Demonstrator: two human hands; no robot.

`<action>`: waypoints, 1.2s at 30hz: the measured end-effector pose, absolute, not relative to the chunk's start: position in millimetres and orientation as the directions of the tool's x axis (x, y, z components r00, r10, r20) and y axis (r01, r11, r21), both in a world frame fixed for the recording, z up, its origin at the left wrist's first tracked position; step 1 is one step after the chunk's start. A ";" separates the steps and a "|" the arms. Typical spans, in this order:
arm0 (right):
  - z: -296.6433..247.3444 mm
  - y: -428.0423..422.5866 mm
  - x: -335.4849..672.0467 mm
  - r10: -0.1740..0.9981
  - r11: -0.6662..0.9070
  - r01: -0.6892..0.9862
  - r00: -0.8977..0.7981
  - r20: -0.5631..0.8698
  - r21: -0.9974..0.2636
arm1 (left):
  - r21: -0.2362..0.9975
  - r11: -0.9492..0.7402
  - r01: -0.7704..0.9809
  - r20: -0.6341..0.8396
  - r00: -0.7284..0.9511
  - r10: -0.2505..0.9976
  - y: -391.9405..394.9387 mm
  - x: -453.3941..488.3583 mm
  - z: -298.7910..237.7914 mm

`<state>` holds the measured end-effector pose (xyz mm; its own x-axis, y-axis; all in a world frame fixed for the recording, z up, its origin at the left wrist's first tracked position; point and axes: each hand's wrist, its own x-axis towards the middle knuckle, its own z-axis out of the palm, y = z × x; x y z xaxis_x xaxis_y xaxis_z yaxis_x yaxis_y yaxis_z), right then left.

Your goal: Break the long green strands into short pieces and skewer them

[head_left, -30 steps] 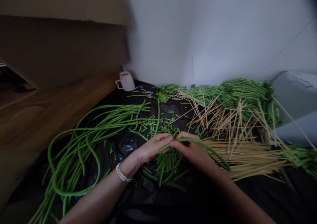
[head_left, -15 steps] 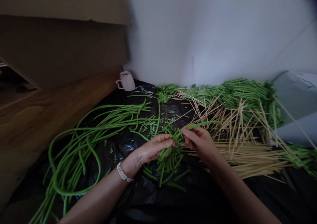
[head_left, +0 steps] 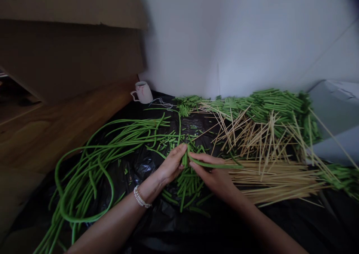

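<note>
My left hand [head_left: 172, 165] is closed around a few short green bean pieces [head_left: 185, 158], which stand upright between thumb and fingers. Close beside it, my right hand [head_left: 214, 175] pinches a long green bean [head_left: 218, 165] that stretches out to the right across its fingers. The fingertips of both hands almost meet at the pieces. Beneath them lies a pile of cut bean pieces [head_left: 187, 186] on black plastic sheeting [head_left: 168, 228]. Whole long beans [head_left: 84, 171] lie in a looped heap to the left.
Thin wooden sticks [head_left: 275, 177] lie in a bundle at the right, with more sticks [head_left: 252, 136] strewn behind. Stacked bean pieces [head_left: 276, 102] line the white wall [head_left: 224, 33]. A white mug [head_left: 144, 93] stands at the back left, near a cardboard box [head_left: 92, 55].
My right hand has moved slightly left and down, and its long bean now lies lower and nearly level. The pieces in my left hand have turned from slanted to upright.
</note>
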<state>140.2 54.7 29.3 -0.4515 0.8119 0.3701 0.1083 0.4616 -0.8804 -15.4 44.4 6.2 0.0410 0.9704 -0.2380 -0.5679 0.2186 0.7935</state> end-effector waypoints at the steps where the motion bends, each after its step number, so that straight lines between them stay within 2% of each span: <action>1: 25.6 54.3 139.8 0.793 0.496 0.119 -0.465 0.393 -0.860 | 0.789 0.224 -0.572 -0.255 0.026 0.967 44.4 -15.1 5.8; 6: 14.2 54.6 139.4 0.734 0.579 0.130 -0.511 0.446 -0.805 | 0.770 0.254 -0.585 -0.300 0.019 0.954 44.9 -14.0 3.1; 15: 11.0 54.8 139.4 0.686 0.653 0.179 -0.553 0.473 -0.736 | 0.819 0.259 -0.512 -0.277 0.043 0.960 43.3 -15.1 11.9; 20: 11.4 53.9 138.3 0.697 0.631 0.189 -0.564 0.443 -0.752 | 0.829 0.283 -0.482 -0.307 0.030 0.951 43.7 -15.9 13.2; 23: 22.4 55.4 140.8 0.753 0.518 0.176 -0.558 0.349 -0.837 | 0.846 0.249 -0.471 -0.273 0.017 0.962 44.0 -16.0 12.7; 26: 36.9 60.2 147.1 0.862 0.243 0.123 -0.483 0.155 -0.962 | 0.870 0.178 -0.461 -0.194 0.013 0.981 44.8 -18.1 13.5; 29: 45.0 66.1 152.9 0.883 0.038 0.002 -0.468 0.032 -0.999 | 0.858 0.151 -0.491 -0.166 0.013 0.986 45.1 -21.0 15.6; 32: 44.7 69.1 153.2 0.861 -0.052 -0.020 -0.508 -0.035 -0.998 | 0.860 0.207 -0.465 -0.188 0.088 0.978 42.8 -21.9 17.8; 36: 40.2 69.5 148.4 0.848 -0.088 0.017 -0.523 -0.084 -0.996 | 0.880 0.327 -0.345 -0.243 0.266 0.933 37.3 -21.5 19.2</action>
<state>148.4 69.5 40.2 -0.5230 0.8482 -0.0840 0.0167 -0.0883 -0.9960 -21.5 37.3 19.2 0.2662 0.9329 -0.2426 -0.3454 0.3273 0.8795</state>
